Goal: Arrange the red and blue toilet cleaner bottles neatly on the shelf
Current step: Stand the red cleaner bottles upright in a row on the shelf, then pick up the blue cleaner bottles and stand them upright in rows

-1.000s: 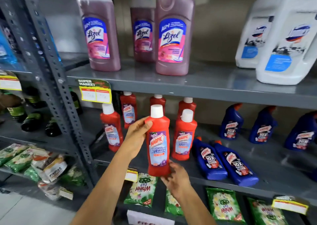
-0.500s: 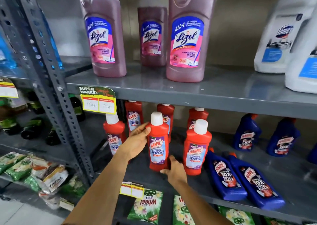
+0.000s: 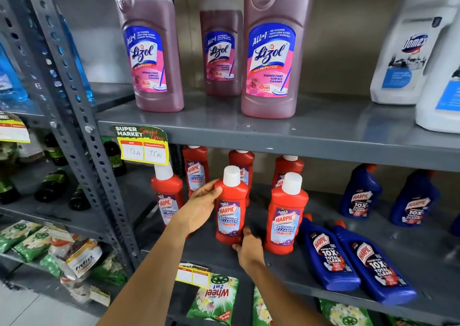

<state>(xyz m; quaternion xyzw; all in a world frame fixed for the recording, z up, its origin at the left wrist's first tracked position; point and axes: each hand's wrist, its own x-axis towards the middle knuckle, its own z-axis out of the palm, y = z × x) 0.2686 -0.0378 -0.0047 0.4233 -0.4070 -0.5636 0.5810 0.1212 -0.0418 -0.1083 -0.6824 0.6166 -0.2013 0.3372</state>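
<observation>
A red Harpic bottle (image 3: 230, 208) with a white cap stands upright on the grey middle shelf (image 3: 286, 268). My left hand (image 3: 200, 207) wraps its left side near the shoulder, and my right hand (image 3: 247, 247) holds its base from the front. Another red bottle (image 3: 285, 216) stands just to its right, one (image 3: 167, 196) to its left, and three more red bottles (image 3: 196, 171) behind. Two blue Harpic bottles (image 3: 328, 253) lie on their sides at the shelf front; two more blue bottles (image 3: 361, 193) stand upright at the back right.
The upper shelf (image 3: 273, 132) carries pink Lizol bottles (image 3: 270, 49) and white Domex bottles (image 3: 408, 47). A yellow price tag (image 3: 143, 147) hangs from its edge. Green detergent packets (image 3: 214, 298) lie on the shelf below. A perforated grey upright (image 3: 74, 116) stands at left.
The red bottle went from being held in front of the shelf edge to standing on the shelf between the other red bottles. Both hands stayed on it, and the camera moved closer.
</observation>
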